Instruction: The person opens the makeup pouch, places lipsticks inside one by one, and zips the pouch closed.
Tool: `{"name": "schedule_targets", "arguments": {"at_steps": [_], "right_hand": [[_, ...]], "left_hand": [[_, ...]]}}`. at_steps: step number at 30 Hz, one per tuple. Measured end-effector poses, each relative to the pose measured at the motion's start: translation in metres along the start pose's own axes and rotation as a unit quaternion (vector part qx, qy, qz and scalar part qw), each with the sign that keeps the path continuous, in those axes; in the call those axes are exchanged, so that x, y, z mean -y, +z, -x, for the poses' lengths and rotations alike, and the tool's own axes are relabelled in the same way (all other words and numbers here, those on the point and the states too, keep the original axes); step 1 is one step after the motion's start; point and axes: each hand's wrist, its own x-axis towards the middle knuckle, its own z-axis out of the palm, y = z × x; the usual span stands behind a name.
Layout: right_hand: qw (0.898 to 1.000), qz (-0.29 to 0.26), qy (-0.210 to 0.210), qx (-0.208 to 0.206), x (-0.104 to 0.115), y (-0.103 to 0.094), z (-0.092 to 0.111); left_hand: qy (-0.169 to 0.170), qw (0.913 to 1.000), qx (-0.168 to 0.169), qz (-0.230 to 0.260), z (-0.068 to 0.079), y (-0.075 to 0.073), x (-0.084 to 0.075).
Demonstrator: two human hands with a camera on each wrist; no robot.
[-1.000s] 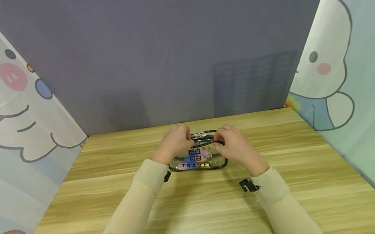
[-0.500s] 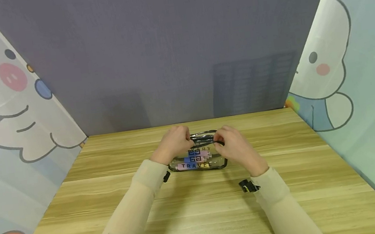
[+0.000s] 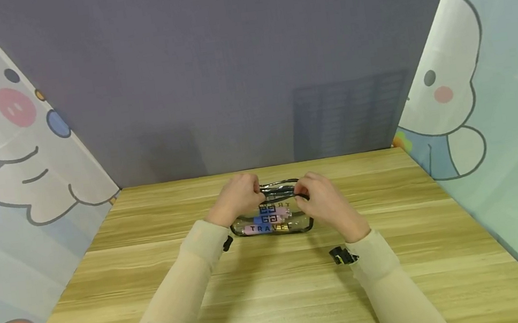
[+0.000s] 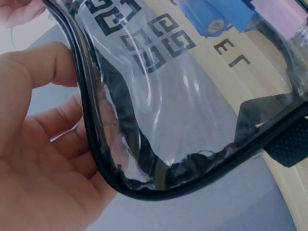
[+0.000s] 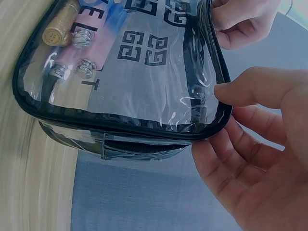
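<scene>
A clear plastic pouch (image 3: 300,222) with black piping and the word TRAVEL stands on the wooden table between both hands. Inside it lie several small tubes or bottles: pink ones (image 5: 94,41), blue ones (image 4: 207,18) and a gold one (image 5: 60,30). My left hand (image 3: 239,196) pinches the pouch's upper edge near its left corner, thumb on one side and fingers on the other. My right hand (image 3: 324,202) pinches the upper edge near the right corner. In the right wrist view a black zipper (image 5: 144,146) runs along the pouch's side.
The wooden table (image 3: 276,299) extends around the pouch. A grey panel (image 3: 228,68) rises behind its far edge. Cartoon-printed curtains (image 3: 21,158) hang at the left and right sides. Each wrist wears a small black device (image 3: 343,255).
Both hands keep hold of the pouch's upper edge. My left hand and the pouch's left end shift very slightly to the left; the right hand stays almost still.
</scene>
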Motion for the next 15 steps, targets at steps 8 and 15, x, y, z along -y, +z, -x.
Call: {"name": "schedule_targets", "arguments": {"at_steps": [8,15], "right_hand": [[1.0,0.0,-0.003,0.0,0.0007,0.0008,-0.0008],[1.0,0.0,-0.003,-0.001,0.0016,-0.0004,-0.0001]], "left_hand": [[-0.014,0.9999,0.008,-0.004,0.003,-0.004,0.0034],[-0.013,0.9999,0.007,-0.007,0.0047,-0.0068,0.006]]}}
